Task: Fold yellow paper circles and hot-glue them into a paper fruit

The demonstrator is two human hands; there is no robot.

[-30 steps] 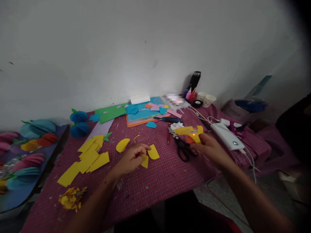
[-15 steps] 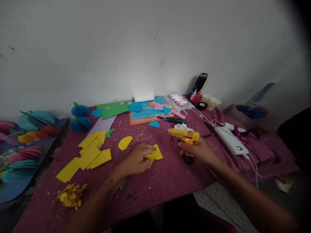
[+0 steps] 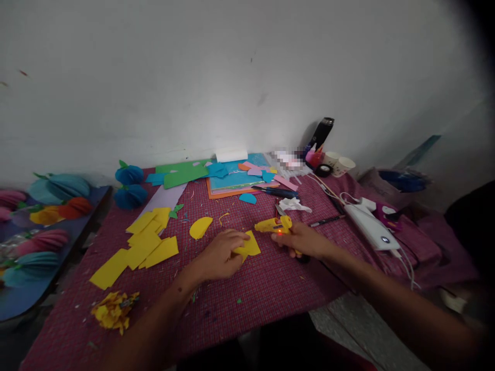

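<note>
The bench [image 3: 216, 314] wears a red checked cloth flecked with paper scraps, and its back edge runs along a pale grey wall [image 3: 174, 77]. Speckled floor [image 3: 348, 314] shows past the front edge on the right; beyond the left edge, a blue side surface [image 3: 23, 293] carries coloured paper shapes.

Green sheets [image 3: 183, 179] and a blue sheet stack [image 3: 228, 180] line the back edge, with two blue paper balls [image 3: 130, 197] at the back left corner. A black flask [image 3: 322, 133] leans near the back right corner; a white power bank [image 3: 367, 225] lies along the right edge. Yellow cards [image 3: 141, 250] spread toward the left edge, crumpled yellow paper [image 3: 113, 312] near the front left corner.

Cloth runs from the left hand [image 3: 226, 252] to the front edge. Mid-bench, that hand touches yellow paper pieces [image 3: 252, 245] with bent fingers; whether pinching or only pressing, I cannot tell. The right hand [image 3: 299, 239] grips a yellow glue gun [image 3: 270, 225], red light glowing, nozzle near those pieces.
</note>
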